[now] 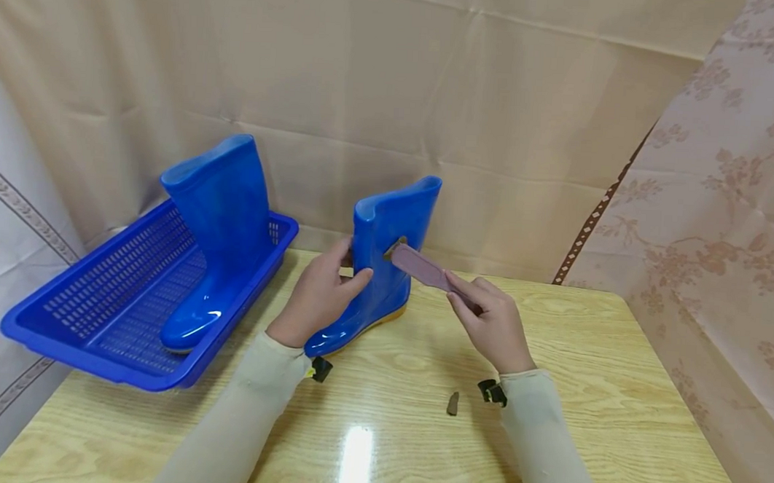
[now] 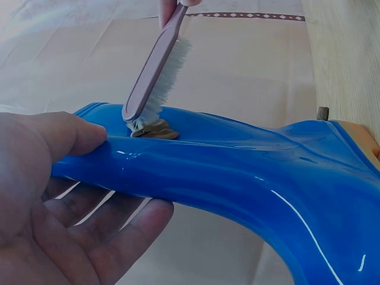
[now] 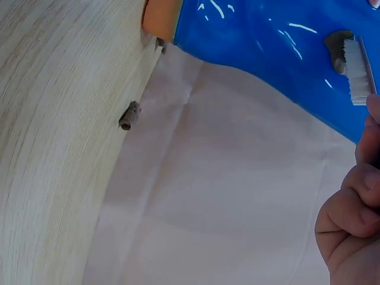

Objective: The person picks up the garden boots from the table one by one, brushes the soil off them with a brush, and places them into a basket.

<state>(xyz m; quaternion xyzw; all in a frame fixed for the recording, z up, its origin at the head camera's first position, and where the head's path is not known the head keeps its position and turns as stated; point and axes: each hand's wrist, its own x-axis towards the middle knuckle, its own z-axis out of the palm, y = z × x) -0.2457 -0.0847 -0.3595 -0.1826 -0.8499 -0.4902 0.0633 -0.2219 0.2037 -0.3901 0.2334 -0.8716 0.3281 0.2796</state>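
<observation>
A blue rain boot (image 1: 388, 227) with a yellowish sole stands on the table, its toe towards the lower left. My left hand (image 1: 321, 293) grips its shaft from the left, the thumb (image 2: 77, 138) on one side and the fingers spread along the other. My right hand (image 1: 491, 320) holds a mauve brush (image 1: 421, 265) by its handle. The brush's white bristles (image 3: 357, 74) meet a brown, mud-like lump (image 2: 155, 129) stuck on the shaft. In the right wrist view that smear (image 3: 337, 50) shows beside the bristle tips.
A second blue boot (image 1: 221, 211) stands in a blue slotted plastic basket (image 1: 137, 378) at the left. One small brown piece (image 1: 453, 403) lies on the wooden table (image 1: 590, 383) near my right wrist. A beige cloth (image 1: 395, 89) hangs behind the table.
</observation>
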